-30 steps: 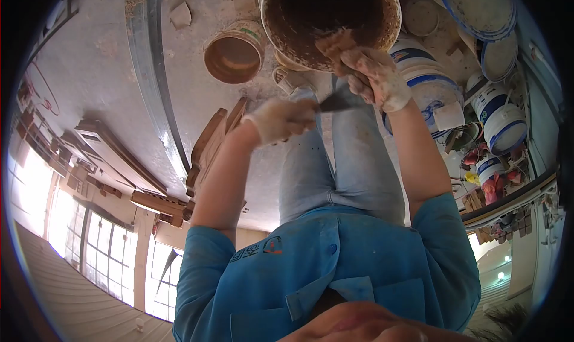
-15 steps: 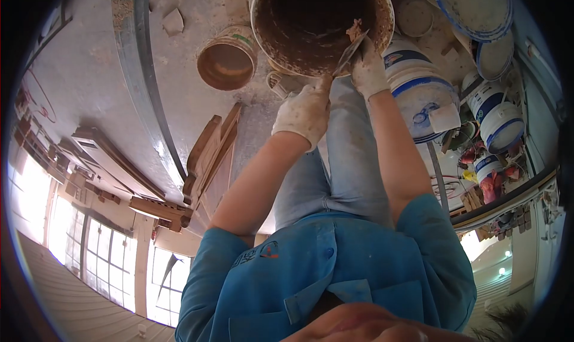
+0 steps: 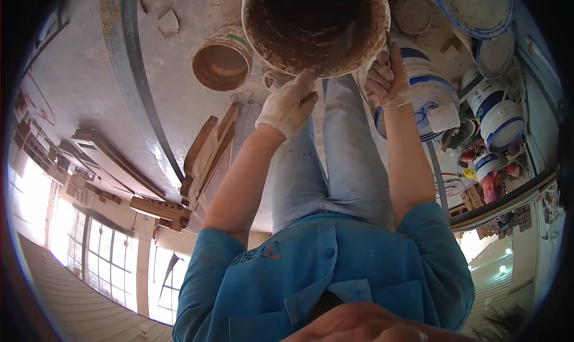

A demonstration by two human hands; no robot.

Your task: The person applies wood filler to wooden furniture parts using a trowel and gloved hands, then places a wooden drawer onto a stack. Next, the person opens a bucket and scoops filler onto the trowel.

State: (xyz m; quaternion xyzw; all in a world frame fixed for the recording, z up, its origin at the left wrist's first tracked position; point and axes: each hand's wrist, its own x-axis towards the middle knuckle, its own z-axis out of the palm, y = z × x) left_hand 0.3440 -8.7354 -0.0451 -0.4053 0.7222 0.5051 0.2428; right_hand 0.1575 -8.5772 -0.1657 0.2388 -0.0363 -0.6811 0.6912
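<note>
A large bucket [image 3: 317, 71], coated inside with brown muddy material, is tilted with its mouth toward me. At its near rim is my left hand [image 3: 286, 110], in a whitish work glove, closed around the handle of a trowel. The trowel's blade [image 3: 347, 41] shows only faintly inside the bucket. Right of the rim, my right hand [image 3: 387, 81] has its palm side turned to view, its fingers curled and smeared brown. A thin dark thing sticks up beside those fingers; what the hand grips is hard to make out.
Left of the large bucket stands a smaller bucket [image 3: 222, 65]. White-and-blue pails [image 3: 421, 96] and lids [image 3: 472, 7] crowd the right side. A long metal beam [image 3: 140, 90] crosses the floor on the left, with wooden pieces [image 3: 206, 153] near it.
The trowel has moved away from my right hand and into the bucket. My right hand has shifted right and turned, showing its smeared fingers. My left hand has moved slightly left.
</note>
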